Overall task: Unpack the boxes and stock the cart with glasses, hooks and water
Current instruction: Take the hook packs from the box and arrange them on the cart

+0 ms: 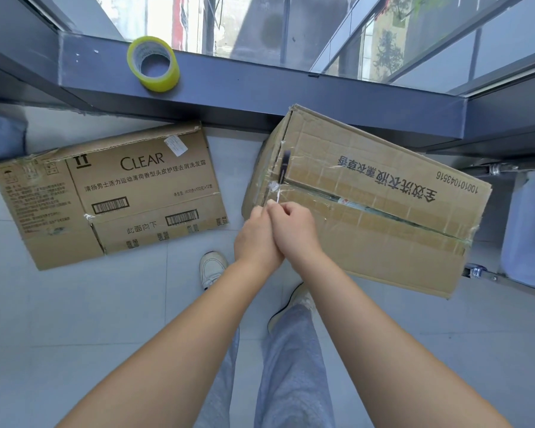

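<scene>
Cardboard: two boxes [374,205], one tape roll [153,63]

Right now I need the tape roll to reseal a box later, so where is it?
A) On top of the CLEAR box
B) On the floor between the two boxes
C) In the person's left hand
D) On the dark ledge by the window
D: the yellow tape roll stands on the dark ledge by the window, above and behind the CLEAR box, apart from both hands.
</scene>
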Action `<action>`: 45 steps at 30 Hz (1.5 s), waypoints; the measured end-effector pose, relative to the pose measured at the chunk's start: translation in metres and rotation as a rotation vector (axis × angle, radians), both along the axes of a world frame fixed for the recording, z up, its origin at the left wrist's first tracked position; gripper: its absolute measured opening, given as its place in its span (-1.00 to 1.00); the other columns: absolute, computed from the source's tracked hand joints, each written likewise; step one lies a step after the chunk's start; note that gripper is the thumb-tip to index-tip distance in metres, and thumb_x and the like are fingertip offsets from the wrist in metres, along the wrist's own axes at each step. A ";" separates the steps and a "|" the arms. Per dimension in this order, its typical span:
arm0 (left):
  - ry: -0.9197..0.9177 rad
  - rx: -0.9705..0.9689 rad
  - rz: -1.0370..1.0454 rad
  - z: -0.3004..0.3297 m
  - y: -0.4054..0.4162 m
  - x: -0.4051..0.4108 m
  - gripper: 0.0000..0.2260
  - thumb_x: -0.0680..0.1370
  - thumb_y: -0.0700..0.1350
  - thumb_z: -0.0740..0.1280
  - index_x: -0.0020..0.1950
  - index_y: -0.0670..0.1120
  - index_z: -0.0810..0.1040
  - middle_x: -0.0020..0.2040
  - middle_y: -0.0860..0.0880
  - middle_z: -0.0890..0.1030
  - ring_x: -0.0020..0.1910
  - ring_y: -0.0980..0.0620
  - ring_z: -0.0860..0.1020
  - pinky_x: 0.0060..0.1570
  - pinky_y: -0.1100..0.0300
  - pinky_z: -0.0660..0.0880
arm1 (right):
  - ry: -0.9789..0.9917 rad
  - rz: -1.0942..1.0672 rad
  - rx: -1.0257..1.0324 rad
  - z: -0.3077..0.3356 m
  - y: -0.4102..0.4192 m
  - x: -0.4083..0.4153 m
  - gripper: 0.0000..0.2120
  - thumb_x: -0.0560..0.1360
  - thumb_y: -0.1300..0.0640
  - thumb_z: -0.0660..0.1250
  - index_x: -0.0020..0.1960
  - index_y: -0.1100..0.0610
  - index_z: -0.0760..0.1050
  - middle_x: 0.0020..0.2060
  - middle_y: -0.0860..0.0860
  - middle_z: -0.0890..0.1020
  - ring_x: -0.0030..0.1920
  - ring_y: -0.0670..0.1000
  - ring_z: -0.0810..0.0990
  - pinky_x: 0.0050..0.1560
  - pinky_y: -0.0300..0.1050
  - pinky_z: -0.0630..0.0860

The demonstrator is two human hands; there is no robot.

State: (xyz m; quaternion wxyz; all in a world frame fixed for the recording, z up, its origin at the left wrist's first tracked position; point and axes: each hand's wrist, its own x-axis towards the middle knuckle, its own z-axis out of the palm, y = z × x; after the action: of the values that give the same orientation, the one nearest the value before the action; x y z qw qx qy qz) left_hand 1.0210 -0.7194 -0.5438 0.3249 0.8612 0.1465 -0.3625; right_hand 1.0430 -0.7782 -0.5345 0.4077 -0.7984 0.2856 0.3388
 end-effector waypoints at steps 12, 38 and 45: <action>0.159 -0.144 0.234 -0.013 0.002 0.003 -0.41 0.47 0.03 0.18 0.49 -0.06 0.23 0.32 -0.07 0.31 0.33 -0.08 0.26 0.31 0.09 0.25 | -0.121 0.724 -0.475 -0.012 -0.041 0.046 -0.85 0.63 0.23 0.01 0.12 0.19 0.33 0.05 0.14 0.47 0.03 0.20 0.49 -0.16 -0.05 0.25; 0.217 0.144 -0.267 -0.025 -0.040 0.009 -0.32 0.57 -0.11 0.17 0.54 -0.19 -0.17 0.54 -0.09 -0.26 0.52 -0.01 -0.23 0.46 -0.07 -0.06 | -0.591 1.492 -0.498 -0.037 -0.076 0.050 -0.73 0.23 0.26 0.04 -0.33 0.19 0.53 -0.51 0.08 0.48 -0.64 0.07 0.46 -0.50 -0.34 0.13; 0.205 0.174 -0.299 -0.031 -0.063 0.007 -0.33 0.57 -0.13 0.15 0.53 -0.21 -0.20 0.53 -0.10 -0.30 0.52 -0.03 -0.24 0.45 -0.08 -0.09 | -0.392 1.521 -0.564 -0.033 -0.090 0.061 -0.71 0.57 0.25 0.08 0.28 0.20 0.30 0.15 0.15 0.46 0.12 0.21 0.52 -0.20 0.00 0.31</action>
State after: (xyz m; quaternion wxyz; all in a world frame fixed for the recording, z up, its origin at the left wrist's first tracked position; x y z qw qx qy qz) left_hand 1.0281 -0.7822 -0.5748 0.1754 0.8567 0.0801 -0.4784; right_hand 1.1040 -0.8679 -0.5679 -0.1050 -0.8901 -0.3334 0.2924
